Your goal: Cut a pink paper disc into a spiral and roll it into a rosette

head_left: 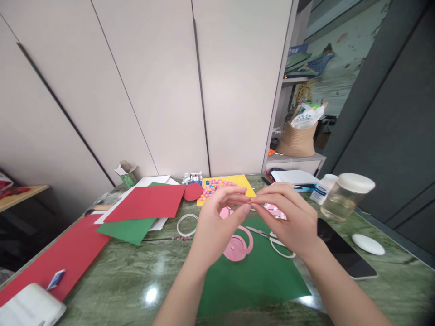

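My left hand (217, 224) and my right hand (290, 217) are raised over the table, and their fingertips meet in a pinch. Whatever they hold between them is too small and too covered to name. Below them a green paper sheet (254, 290) lies flat. On it rests a pink paper spiral (235, 248), coiled with a loose outer strip. Scissors (260, 232) with white handles lie beside the spiral, partly behind my right hand. Behind the fingers, pink pieces (277, 212) show in part.
Red paper (146, 202) overlaps green and white sheets on the left. Pink and blue beads (212, 186) sit on yellow paper (249, 184) at the back. A tape roll (186, 225) lies left. Right stand a lidded jar (341, 201), a white bottle (323, 189) and a dark tablet (343, 249).
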Demonstrator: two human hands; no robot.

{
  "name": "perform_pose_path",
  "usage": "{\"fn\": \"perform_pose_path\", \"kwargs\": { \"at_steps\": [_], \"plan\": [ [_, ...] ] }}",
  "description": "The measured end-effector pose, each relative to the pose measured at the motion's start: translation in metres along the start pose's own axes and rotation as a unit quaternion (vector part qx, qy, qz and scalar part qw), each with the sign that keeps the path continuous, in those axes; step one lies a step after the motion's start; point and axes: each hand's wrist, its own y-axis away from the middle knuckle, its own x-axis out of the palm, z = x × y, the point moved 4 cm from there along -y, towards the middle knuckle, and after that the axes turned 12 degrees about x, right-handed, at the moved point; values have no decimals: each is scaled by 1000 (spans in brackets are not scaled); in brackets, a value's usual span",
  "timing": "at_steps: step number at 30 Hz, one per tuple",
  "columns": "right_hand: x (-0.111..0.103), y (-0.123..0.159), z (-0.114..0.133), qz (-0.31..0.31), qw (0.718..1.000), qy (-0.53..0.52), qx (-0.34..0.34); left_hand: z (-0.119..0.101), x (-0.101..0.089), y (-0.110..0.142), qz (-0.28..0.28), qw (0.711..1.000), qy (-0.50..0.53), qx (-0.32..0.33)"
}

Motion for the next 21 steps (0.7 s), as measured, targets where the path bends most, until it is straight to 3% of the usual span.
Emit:
{"fn": "perform_pose_path", "kwargs": {
  "at_steps": [11, 16, 21],
  "plan": [
    [-3, 2, 2, 47, 997, -1, -65, 4, 0, -3, 66, 998, 19, -7],
    [-6, 0, 4, 61, 996, -4, -72, 3, 0, -3, 82, 996, 31, 10],
    [-7, 1, 5, 48, 994, 12, -100, 10, 0, -3, 75, 995, 67, -14]
  ]
}}
